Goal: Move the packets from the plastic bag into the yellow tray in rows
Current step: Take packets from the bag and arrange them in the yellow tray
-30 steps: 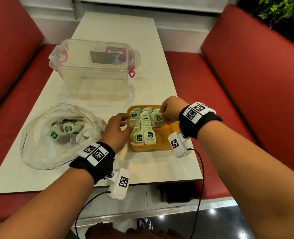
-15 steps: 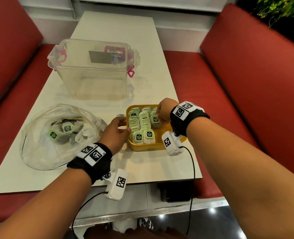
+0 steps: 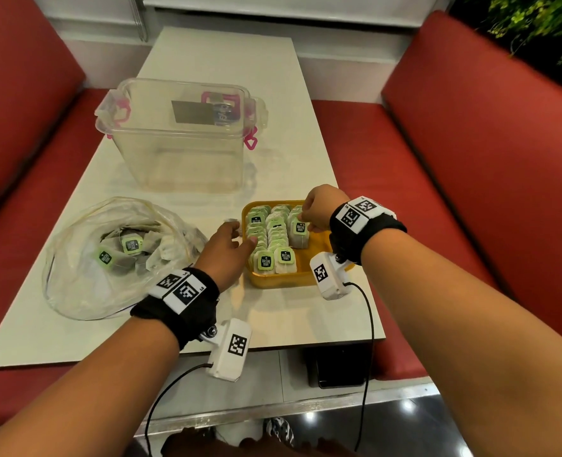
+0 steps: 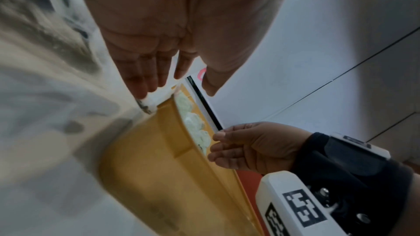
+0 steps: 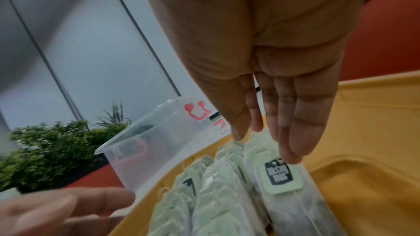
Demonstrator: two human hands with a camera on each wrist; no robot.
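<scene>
The yellow tray (image 3: 301, 280) holds three rows of white packets with green tags (image 3: 274, 240). My right hand (image 3: 309, 222) is over the right row, its straight fingers (image 5: 293, 143) touching the top of the front packet (image 5: 281, 179). To the left of the tray, my left hand (image 3: 240, 232) has its thumb at the rim. Its fingers (image 4: 145, 82) are straight, their tips at a white packet (image 4: 156, 101) by the tray's far left corner. The clear plastic bag (image 3: 75, 285) lies at the left with several packets (image 3: 131, 244) inside.
A clear plastic container (image 3: 180, 153) with pink clips stands behind the bag and tray. The white table (image 3: 289, 321) ends just in front of the tray. Red bench seats (image 3: 470, 192) flank it on both sides.
My left hand has come closer to the tray, its thumb now at the left rim. My right hand has set its packet down into the right row.
</scene>
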